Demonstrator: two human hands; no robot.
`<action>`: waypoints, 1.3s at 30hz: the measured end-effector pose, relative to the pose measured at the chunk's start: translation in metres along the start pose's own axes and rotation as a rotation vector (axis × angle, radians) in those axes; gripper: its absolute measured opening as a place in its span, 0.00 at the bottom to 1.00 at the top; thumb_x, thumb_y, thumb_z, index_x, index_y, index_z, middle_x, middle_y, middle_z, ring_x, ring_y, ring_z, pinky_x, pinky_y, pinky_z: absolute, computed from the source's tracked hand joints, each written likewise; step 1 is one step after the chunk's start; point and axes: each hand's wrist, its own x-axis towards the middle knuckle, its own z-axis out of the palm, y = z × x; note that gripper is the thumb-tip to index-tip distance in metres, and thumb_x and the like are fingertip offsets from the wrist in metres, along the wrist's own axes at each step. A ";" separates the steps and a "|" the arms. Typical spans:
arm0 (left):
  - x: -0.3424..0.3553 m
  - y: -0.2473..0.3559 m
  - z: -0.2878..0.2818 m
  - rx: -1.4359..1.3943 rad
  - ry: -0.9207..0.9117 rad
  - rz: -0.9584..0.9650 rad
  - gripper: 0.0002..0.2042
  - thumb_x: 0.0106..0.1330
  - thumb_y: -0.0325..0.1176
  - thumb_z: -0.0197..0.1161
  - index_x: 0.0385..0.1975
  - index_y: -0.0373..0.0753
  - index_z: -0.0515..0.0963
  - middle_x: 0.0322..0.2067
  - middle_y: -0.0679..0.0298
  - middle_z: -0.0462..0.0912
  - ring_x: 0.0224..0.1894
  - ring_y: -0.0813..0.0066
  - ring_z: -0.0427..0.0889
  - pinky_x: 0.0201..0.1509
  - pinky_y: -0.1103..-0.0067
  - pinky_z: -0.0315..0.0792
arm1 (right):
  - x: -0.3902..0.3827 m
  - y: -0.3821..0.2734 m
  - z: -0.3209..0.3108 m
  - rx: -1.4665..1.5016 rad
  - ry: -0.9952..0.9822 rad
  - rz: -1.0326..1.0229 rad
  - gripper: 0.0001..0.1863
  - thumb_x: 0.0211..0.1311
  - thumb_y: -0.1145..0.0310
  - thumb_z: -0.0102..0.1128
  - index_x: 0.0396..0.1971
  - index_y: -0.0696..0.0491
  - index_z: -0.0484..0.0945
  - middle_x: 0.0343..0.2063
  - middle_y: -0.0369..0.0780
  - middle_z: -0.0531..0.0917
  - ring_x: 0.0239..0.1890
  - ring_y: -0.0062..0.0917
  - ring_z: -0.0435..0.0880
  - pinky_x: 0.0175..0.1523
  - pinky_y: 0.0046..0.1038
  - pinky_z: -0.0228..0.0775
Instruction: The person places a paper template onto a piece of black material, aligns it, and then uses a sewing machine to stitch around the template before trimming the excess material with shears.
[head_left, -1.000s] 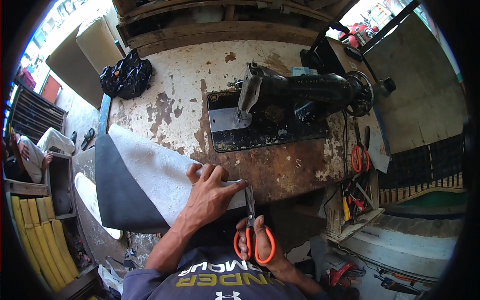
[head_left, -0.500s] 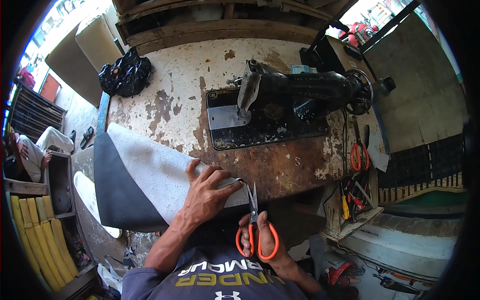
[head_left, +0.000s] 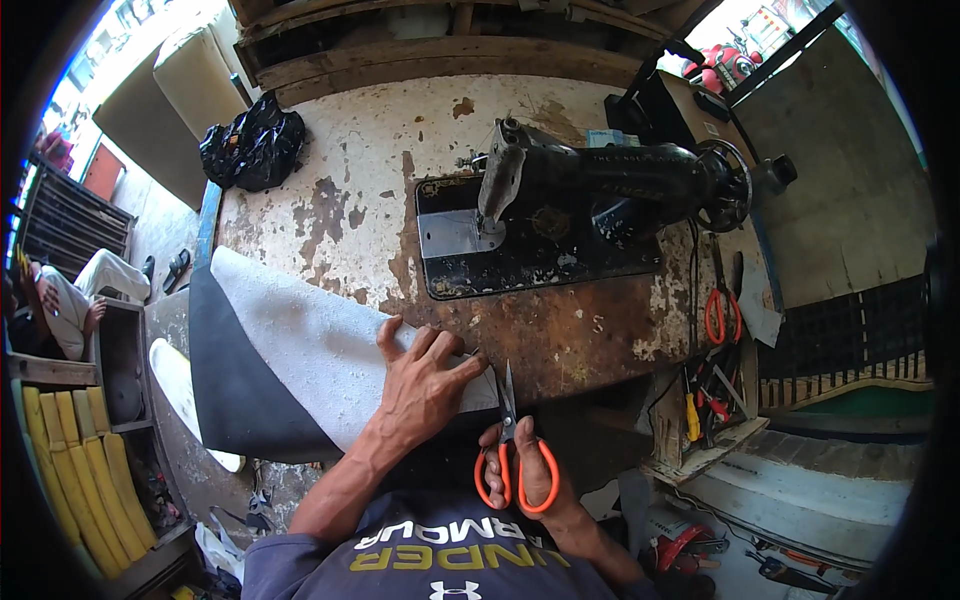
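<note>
A sheet of upholstery material lies across the front left of the worktable, its pale textured backing point(head_left: 300, 320) facing up and a black smooth part point(head_left: 240, 385) showing at the left. My left hand point(head_left: 425, 375) is on the sheet's right end, fingers bent and closed on its edge. A small dark bit shows at the fingertips. In my right hand point(head_left: 538, 470) are scissors point(head_left: 507, 415) with orange handles, fingers and thumb at the loops. Their blades point away from me, slightly parted, close beside the sheet's right edge.
A black sewing machine point(head_left: 620, 185) stands on the worn table point(head_left: 360, 130), with a black plastic bag point(head_left: 252, 145) at the far left. Another orange-handled tool point(head_left: 722, 315) and a yellow-handled screwdriver point(head_left: 692, 415) are at the right edge. Someone sits point(head_left: 75, 305) at the left.
My left fingers have shifted slightly on the sheet's edge, and the dark fold seen beside them shows less. The scissors stay almost in place, moved a touch right.
</note>
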 end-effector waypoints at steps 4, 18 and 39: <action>0.000 -0.003 -0.002 -0.071 -0.029 -0.001 0.15 0.58 0.26 0.68 0.43 0.55 0.87 0.39 0.71 0.80 0.49 0.70 0.79 0.70 0.45 0.49 | 0.000 0.001 0.001 0.029 -0.013 0.034 0.37 0.79 0.33 0.38 0.49 0.58 0.74 0.21 0.34 0.73 0.16 0.18 0.73 0.22 0.21 0.70; 0.000 -0.004 -0.006 -0.171 0.010 -0.018 0.14 0.54 0.23 0.70 0.40 0.47 0.86 0.39 0.69 0.83 0.49 0.68 0.82 0.74 0.47 0.49 | -0.006 -0.009 0.011 0.021 -0.022 0.090 0.37 0.78 0.31 0.39 0.48 0.57 0.74 0.23 0.33 0.73 0.16 0.16 0.73 0.21 0.20 0.70; -0.010 -0.007 -0.002 -0.170 0.074 0.014 0.12 0.56 0.26 0.71 0.40 0.47 0.87 0.41 0.69 0.88 0.48 0.72 0.85 0.74 0.46 0.51 | 0.027 0.008 0.042 0.022 0.155 -0.092 0.40 0.75 0.27 0.40 0.47 0.55 0.74 0.19 0.34 0.69 0.17 0.19 0.70 0.18 0.23 0.62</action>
